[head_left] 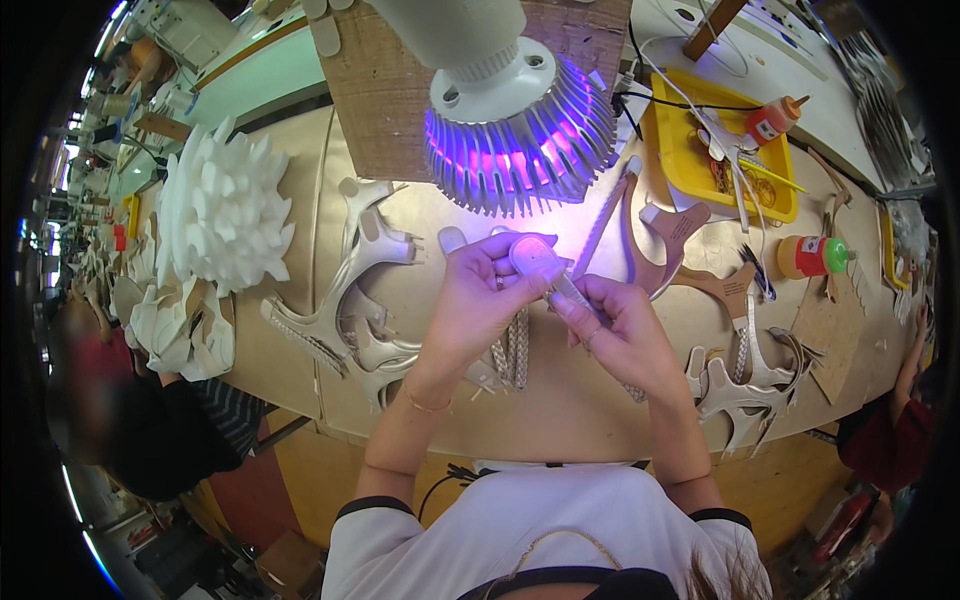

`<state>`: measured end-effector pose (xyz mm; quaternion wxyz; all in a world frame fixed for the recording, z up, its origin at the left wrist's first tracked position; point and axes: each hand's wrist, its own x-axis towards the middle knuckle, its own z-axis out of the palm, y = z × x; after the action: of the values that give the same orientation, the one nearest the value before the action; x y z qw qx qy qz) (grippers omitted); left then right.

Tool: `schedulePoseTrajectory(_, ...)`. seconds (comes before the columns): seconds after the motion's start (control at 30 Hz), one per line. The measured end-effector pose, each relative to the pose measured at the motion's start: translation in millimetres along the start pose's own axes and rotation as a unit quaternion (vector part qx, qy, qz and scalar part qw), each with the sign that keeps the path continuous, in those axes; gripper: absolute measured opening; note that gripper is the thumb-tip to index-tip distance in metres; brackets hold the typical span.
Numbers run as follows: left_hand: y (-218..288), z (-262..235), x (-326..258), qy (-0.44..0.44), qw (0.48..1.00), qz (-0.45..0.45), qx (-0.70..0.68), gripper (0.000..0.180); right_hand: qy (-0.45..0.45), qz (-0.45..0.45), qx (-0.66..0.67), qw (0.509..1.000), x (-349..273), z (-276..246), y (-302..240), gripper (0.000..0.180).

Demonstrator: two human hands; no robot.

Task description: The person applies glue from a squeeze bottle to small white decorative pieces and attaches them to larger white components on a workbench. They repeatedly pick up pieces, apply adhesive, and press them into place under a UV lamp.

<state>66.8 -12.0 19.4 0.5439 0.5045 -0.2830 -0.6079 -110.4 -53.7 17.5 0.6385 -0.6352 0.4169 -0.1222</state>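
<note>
Pinching a strap beneath the lamp, with the batch seemingly partway through

In the head view, one pale strap [532, 258] is raised over the middle of the counter [540, 430], just below the ribbed lamp [515, 130] and lit violet by it. The left hand [480, 290] has its grip pinching the strap's rounded end between thumb and fingers; the right hand [620, 330] has its grip pinching the narrower part, thumb on top. This strap looks to be mid-handling: both hands are on it, and whether its parts are fully joined cannot be told.

Toward the counter's left side lie branching pieces [375, 245], with a braided band [312, 338] along one of them. Near the right edge lies another group [735, 395], also with braid. On these, the joining of braid to strap appears at least partly done; thin tails stick out in places, so some tidying is probably left. Braided strips [518, 350] lie below the left hand; whether they belong to the held strap is unclear.

Toward the far right corner, a yellow tray [668, 140] and a green-capped bottle [812, 256] stand well apart from both hands.
</note>
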Motion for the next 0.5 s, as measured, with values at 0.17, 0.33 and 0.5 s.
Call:
schedulePoseTrajectory(0.17,-6.0,0.5,2.4,0.005,1.000,0.004,-0.003,0.034,0.023,-0.023,0.036,0.999,0.9,4.4,1.1,0.029)
schedulePoseTrajectory(0.33,-7.8,-0.4,5.3,0.005,1.000,0.005,-0.006,0.035,0.022,-0.024,0.071,0.997,3.3,6.5,3.2,0.028)
schedulePoseTrajectory(0.5,-5.5,-3.7,8.9,-0.004,0.999,-0.022,-0.038,0.040,0.001,-0.016,0.082,0.996,6.3,3.9,4.7,0.028)
